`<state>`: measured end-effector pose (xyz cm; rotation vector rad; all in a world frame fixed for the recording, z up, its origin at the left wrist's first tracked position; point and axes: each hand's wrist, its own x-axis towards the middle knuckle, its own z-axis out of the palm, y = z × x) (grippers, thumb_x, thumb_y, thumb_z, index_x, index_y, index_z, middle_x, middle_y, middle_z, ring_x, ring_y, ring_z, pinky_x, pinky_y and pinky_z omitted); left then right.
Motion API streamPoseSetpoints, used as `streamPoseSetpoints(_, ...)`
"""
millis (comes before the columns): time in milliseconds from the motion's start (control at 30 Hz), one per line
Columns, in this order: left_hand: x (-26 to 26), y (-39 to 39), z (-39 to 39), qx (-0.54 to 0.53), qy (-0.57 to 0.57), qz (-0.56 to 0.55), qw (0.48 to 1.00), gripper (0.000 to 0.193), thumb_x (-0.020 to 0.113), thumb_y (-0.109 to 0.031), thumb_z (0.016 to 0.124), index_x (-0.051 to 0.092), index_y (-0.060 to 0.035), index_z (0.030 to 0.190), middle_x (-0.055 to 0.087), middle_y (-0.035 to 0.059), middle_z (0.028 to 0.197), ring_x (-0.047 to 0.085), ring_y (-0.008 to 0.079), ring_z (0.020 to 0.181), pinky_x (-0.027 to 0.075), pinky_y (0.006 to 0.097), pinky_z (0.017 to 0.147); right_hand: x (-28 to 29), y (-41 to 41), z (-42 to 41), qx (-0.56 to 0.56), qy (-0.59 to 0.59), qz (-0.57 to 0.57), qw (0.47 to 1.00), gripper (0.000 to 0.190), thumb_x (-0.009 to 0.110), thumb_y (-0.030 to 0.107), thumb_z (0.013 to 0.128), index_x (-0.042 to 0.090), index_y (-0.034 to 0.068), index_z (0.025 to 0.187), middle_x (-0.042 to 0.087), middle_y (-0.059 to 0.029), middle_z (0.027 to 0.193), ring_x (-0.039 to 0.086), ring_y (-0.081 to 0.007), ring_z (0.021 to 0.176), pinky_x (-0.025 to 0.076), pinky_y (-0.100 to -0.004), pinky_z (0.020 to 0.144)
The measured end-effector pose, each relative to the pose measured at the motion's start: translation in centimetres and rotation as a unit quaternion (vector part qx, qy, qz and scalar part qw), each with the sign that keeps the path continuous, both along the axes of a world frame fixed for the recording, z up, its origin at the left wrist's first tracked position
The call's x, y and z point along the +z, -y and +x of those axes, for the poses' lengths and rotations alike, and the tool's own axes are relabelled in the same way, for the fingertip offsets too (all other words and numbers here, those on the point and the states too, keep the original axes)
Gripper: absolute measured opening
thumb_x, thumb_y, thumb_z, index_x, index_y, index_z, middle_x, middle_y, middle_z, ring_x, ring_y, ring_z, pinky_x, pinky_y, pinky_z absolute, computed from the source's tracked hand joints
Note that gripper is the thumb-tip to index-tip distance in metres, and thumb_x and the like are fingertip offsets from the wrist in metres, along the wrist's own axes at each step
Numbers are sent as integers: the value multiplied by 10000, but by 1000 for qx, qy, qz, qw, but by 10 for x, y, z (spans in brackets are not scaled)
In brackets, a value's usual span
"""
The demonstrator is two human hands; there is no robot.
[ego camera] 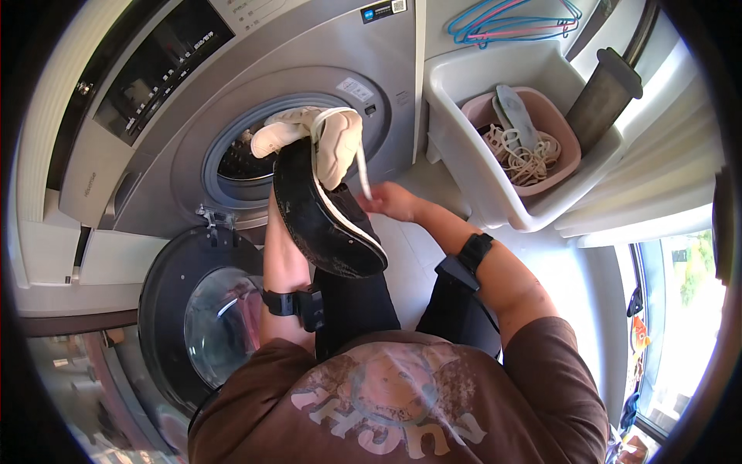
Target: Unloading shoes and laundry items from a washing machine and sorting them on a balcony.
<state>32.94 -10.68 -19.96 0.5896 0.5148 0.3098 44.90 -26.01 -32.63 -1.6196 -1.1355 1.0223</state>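
Observation:
A shoe with a thick black outer side (324, 232), a white edge stripe and padded cream parts (339, 148) is held up in front of the washing machine opening. My left forearm (284, 261) runs up behind it and bears its weight, with the hand itself hidden by the shoe. A white shoelace (363, 165) loops over the cream part and hangs down on the right side. At its lower end, the fingers of my right hand (394, 202) pinch the lace. Whether all the cream parts belong to this one shoe, I cannot tell.
The grey front-loading washing machine (324, 58) has its round door (159, 307) swung out at lower left. Right of it stands a white laundry sink (510, 203), holding a pink basin (571, 156) with shoelaces (524, 159) and an insole (516, 116). Hangers (510, 23) lie behind.

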Motion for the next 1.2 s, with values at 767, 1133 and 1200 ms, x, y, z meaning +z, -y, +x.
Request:
streamPoseSetpoints(767, -77, 40, 36, 122, -33, -37, 991, 250, 527, -223, 921, 556, -30, 1076, 638, 78, 939, 650, 192, 818, 564, 320, 686, 42, 99, -22, -108, -223, -42, 968, 603, 735, 298, 797, 484, 13, 1265, 618, -38, 982, 544, -112, 832, 450, -259, 690)
streamPoseSetpoints(1133, -41, 103, 28, 43, -130, 213, 967, 120, 540, -45, 848, 574, -49, 963, 595, 19, 884, 578, 106, 736, 445, 255, 590, 127, 197, 40, -242, -341, 136, 898, 389, 672, 283, 827, 586, -16, 1062, 617, -44, 968, 561, -133, 895, 429, -272, 848)
streamPoseSetpoints(1200, -31, 122, 37, -17, -124, 293, 948, 246, 491, 71, 794, 562, -9, 1015, 579, 54, 1004, 557, 112, 915, 437, 244, 777, 142, 223, 47, -312, -331, 174, 873, 384, 675, 269, 820, 586, -14, 1064, 625, -56, 974, 583, -153, 894, 449, -286, 838)
